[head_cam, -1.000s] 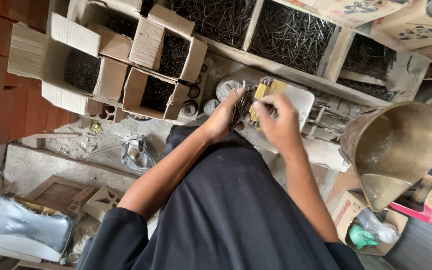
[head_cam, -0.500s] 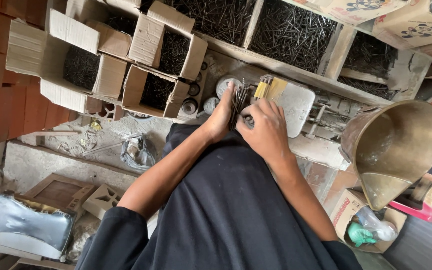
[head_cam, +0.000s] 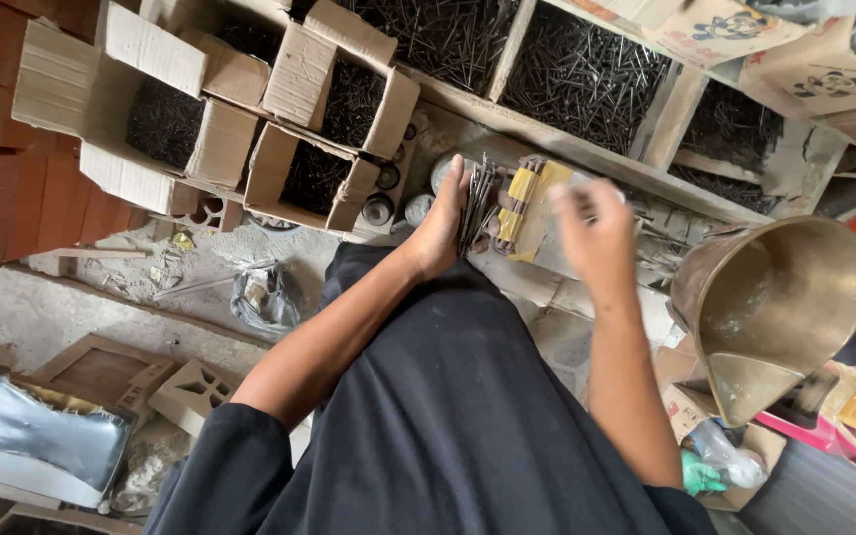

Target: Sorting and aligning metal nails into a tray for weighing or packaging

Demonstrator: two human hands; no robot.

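Resting in the left grip (head_cam: 438, 233), nails (head_cam: 475, 203); right grip (head_cam: 594, 233) apart.

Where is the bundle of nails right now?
In the head view, the bundle of nails stands against the palm of the left hand, centre frame, just left of the yellow packet and below the wooden nail bins.

The person wore a loose black garment. Its short sleeves ended above the elbows. Both forearms were bare.
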